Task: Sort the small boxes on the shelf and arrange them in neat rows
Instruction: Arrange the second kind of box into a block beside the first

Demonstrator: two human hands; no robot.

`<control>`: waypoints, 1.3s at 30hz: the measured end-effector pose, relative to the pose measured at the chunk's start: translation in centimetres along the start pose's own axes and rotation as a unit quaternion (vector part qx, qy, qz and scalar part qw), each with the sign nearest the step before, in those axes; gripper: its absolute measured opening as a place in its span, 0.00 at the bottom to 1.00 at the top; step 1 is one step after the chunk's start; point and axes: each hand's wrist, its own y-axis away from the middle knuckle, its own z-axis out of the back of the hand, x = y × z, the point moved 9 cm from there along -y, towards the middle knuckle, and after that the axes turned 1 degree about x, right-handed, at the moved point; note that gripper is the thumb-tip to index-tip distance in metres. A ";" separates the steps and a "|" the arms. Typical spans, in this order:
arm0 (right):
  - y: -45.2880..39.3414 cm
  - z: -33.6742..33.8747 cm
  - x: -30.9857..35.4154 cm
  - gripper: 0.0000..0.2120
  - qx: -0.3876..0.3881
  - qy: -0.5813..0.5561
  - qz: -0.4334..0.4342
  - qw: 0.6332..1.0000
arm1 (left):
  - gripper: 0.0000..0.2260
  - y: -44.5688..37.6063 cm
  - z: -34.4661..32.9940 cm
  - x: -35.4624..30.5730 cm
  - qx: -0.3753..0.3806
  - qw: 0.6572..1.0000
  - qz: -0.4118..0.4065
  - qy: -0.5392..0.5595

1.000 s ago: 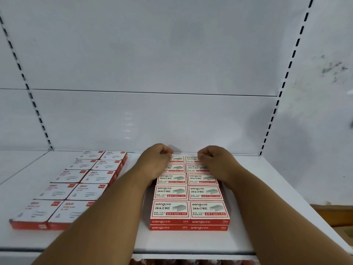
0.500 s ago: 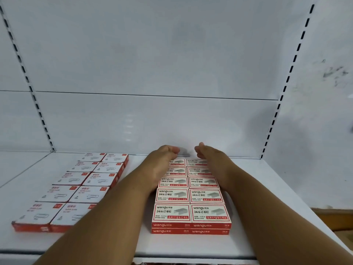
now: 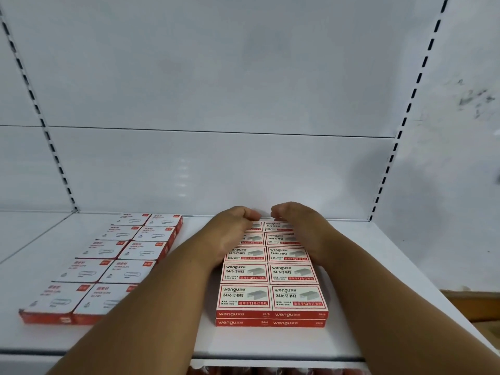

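Head view: both hands, left hand [image 3: 232,228] and right hand [image 3: 295,226], curl fingers behind the far staple boxes [image 3: 270,272], squaring rows; next, probably pull them forward.

Centre right of the frame, the red-and-white staple boxes [image 3: 272,296] read "wengu" and "24/6" on their lids, and "wengu" with "24/6" again on their red front edges. Lower left, the paper-clip boxes [image 3: 102,269] carry print too blurred to read.
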 end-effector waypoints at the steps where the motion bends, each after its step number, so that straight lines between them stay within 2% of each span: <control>1: -0.1 -0.2 0.4 0.09 0.003 0.067 0.026 0.997 | 0.11 -0.1 -0.1 -0.1 0.001 0.999 -0.005 -0.034; 4: -0.3 -0.9 1.1 0.08 -0.003 0.219 0.065 0.973 | 0.13 -0.4 -0.3 -0.3 -0.003 0.994 -0.018 -0.107; 12: -0.4 -1.4 1.8 0.08 -0.015 0.290 0.097 0.952 | 0.14 -0.7 -0.7 -0.5 -0.004 0.988 -0.024 -0.155; 23: -0.6 -1.1 1.5 0.09 -0.024 0.262 0.098 0.960 | 0.13 -1.0 -0.7 -0.3 -0.003 0.989 -0.023 -0.145; 27: -0.5 -0.4 1.3 0.10 -0.038 0.214 0.089 0.972 | 0.14 -0.9 -0.3 -0.3 -0.009 0.993 -0.027 -0.116; 31: 0.4 2.0 0.9 0.11 -0.099 0.056 0.075 0.991 | 0.17 -0.4 1.3 0.3 -0.064 0.997 -0.027 -0.016; 33: 0.9 2.8 0.9 0.10 -0.114 0.130 0.079 0.982 | 0.17 0.1 2.3 0.3 -0.107 0.994 -0.027 -0.002; 35: 1.4 3.4 1.1 0.10 -0.130 0.281 0.084 0.947 | 0.15 0.7 3.7 -0.5 -0.159 0.978 -0.032 -0.134; 36: 1.6 3.6 1.1 0.11 -0.138 0.347 0.080 0.924 | 0.12 1.0 4.2 -0.9 -0.176 0.959 -0.026 -0.221; 37: 1.8 3.9 1.0 0.14 -0.141 0.397 0.067 0.905 | 0.10 1.1 4.6 -1.0 -0.182 0.939 -0.010 -0.292; 39: 2.0 4.0 0.4 0.23 -0.119 0.461 0.022 0.879 | 0.12 1.5 4.7 -0.7 -0.164 0.909 0.030 -0.382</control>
